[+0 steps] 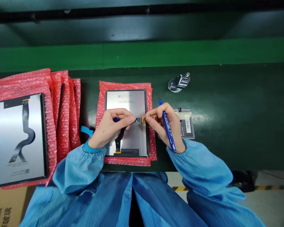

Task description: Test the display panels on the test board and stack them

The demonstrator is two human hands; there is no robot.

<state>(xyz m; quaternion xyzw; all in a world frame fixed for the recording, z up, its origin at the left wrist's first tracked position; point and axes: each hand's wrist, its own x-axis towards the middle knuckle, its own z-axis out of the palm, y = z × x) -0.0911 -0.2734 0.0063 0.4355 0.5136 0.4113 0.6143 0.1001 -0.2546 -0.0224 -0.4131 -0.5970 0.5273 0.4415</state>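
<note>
A display panel [134,138], silver back up, lies on a red bubble-wrap bag [128,161] before me. My left hand [115,127] is closed in a pinch on the end of the panel's dark flex cable [138,121]; a small blue piece shows between its fingers. With its fingertips closed, my right hand [168,124] pinches an orange-ended connector strip [143,119] where it meets the cable. A blue marker pen [168,129] is tucked across that same hand, tilted. Partly behind my right hand lies a black labelled device [189,126].
On the left, another display panel [8,132] rests on several stacked red bubble-wrap bags [67,113]. A shiny metal object [180,82] stands behind my right hand. A cardboard box [7,205] is at lower left. The dark green table [239,116] extends right.
</note>
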